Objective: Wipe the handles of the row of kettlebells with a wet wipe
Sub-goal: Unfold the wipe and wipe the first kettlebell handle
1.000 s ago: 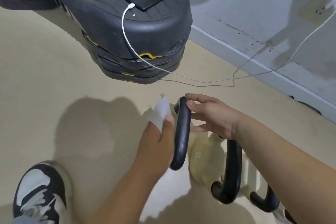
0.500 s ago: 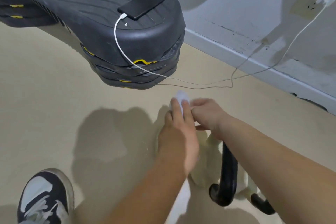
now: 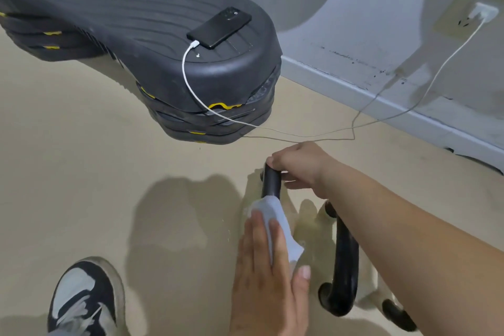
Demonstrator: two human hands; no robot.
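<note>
A row of cream kettlebells with black handles stands on the floor at lower right. My left hand (image 3: 268, 284) wraps a white wet wipe (image 3: 275, 219) around the black handle of the first kettlebell (image 3: 271, 181), covering its near half. My right hand (image 3: 298, 165) grips the far end of that same handle. The second kettlebell's handle (image 3: 345, 262) lies bare just right of it, under my right forearm. A third handle (image 3: 396, 316) peeks out at the bottom right. The first kettlebell's body is mostly hidden by my hands.
A stack of black aerobic step platforms (image 3: 152, 43) sits beyond the kettlebells, with a phone (image 3: 219, 27) charging on top. Its white cable (image 3: 381, 117) trails across the floor to a wall plug (image 3: 482, 12). My shoe (image 3: 81, 300) is at bottom left.
My left hand slid the wipe from the far end of the handle back toward me along it. My right hand stayed on the far end. The camera tilted up a little.
</note>
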